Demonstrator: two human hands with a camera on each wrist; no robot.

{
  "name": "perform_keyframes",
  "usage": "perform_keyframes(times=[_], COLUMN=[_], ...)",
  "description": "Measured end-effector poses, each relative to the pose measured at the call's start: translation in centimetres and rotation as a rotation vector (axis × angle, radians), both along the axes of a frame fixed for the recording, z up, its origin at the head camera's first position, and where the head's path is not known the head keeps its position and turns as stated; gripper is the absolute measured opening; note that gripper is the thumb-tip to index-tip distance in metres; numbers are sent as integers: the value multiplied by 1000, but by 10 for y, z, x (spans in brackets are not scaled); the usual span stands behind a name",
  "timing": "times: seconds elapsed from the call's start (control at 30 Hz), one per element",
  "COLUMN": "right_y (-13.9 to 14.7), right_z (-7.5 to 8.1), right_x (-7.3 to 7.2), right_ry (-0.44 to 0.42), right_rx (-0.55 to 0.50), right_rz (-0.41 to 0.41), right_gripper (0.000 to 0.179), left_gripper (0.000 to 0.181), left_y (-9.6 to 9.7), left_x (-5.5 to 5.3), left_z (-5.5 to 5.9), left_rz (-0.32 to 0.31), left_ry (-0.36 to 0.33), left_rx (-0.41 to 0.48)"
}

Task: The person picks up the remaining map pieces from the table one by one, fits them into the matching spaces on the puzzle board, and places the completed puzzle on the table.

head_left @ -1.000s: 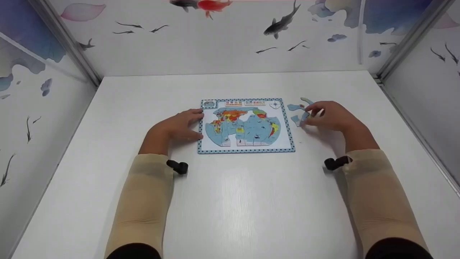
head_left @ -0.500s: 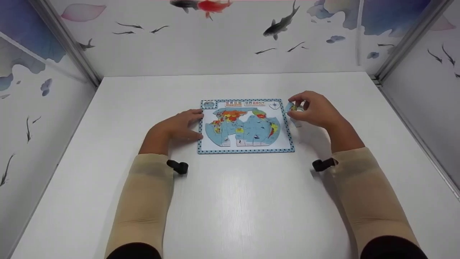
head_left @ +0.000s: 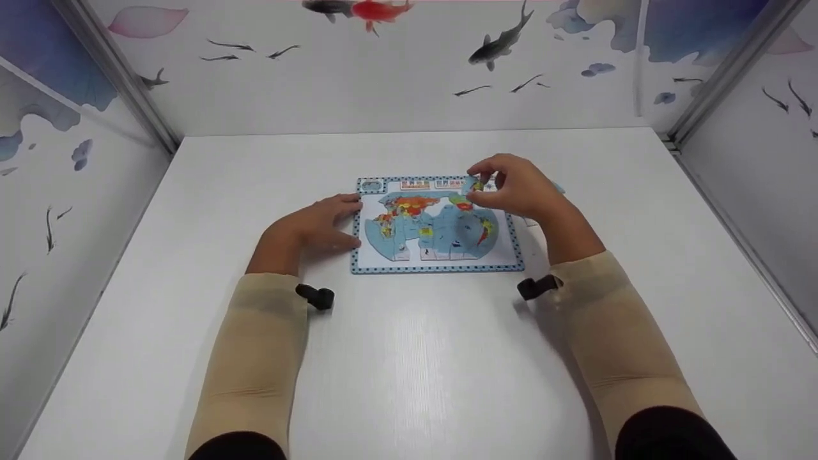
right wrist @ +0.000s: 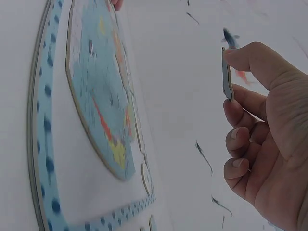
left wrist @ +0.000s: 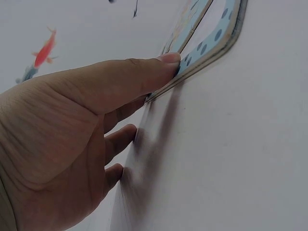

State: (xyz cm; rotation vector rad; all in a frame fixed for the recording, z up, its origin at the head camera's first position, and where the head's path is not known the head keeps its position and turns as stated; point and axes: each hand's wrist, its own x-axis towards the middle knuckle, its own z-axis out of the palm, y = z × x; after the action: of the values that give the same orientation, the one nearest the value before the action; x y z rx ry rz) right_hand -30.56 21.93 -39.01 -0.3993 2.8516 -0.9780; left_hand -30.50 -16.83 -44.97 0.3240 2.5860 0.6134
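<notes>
Over map board [head_left: 441, 269], puzzle piece [right wrist: 226, 79]

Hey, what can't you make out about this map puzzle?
Held piece: right wrist view, seen nearly edge-on, printed face not visible; head view, partly covered by the right hand.
Loose pieces: head view, mostly hidden by that hand; number unclear.
Board: left wrist view, mostly cut off by the top edge.
Assembled map: head view, fine details too small.

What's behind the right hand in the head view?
The upper right corner of the puzzle board, mostly covered; a blue piece peeks past the right hand. Anything else is hidden.
</notes>
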Motion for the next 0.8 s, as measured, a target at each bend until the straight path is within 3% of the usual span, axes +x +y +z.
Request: perform_keyframes(times=[0.27,0.53,0.8], right_y=[-51,-102,-139], right_z=[-5,-24,-35], right_x=[-4,-11,-22], right_ry=[13,-23,-92], right_rx=[-54,-66,13], right_rz=[92,152,123], right_gripper=[47,49,50], left_gripper=[89,88,88], left_y=[0,-3,-2], left_x=[1,3,3], left_z=[0,0,1], left_rz=[3,-25,-11], left_ry=[-2,10,10], left_rx=[8,3,-15])
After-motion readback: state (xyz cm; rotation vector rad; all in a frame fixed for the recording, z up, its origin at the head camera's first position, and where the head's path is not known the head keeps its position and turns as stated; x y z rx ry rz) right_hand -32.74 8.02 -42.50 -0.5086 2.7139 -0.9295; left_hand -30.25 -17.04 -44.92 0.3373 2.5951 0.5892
